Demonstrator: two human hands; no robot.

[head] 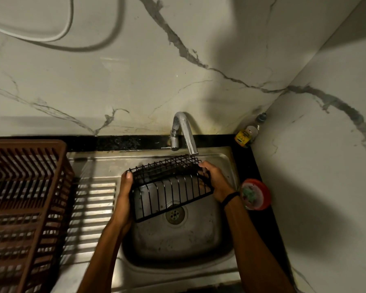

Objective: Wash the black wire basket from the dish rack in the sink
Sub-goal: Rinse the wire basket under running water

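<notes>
The black wire basket point(167, 169) is held in the air over the basin of the stainless steel sink point(178, 240), tilted so that its open side faces the camera and its far rim sits just under the spout of the curved chrome faucet point(184, 132). 2 hands hold it, 1 at each end. The left hand point(125, 191) clasps the left end with the thumb laid over the top wire. The right hand point(216, 180) grips the right end, fingers curled through the wires (a black band point(230, 198) circles that wrist). The round drain point(174, 214) shows through the basket's bars.

To the left, past the ribbed steel drainboard point(93, 208), stands the brown plastic slatted dish rack point(25, 187). On the black counter to the right lies a red round dish holding a green scrubber point(255, 194), and in the corner stands a clear bottle with a yellow label point(246, 134). A white hose point(51, 37) loops across the marble-patterned wall.
</notes>
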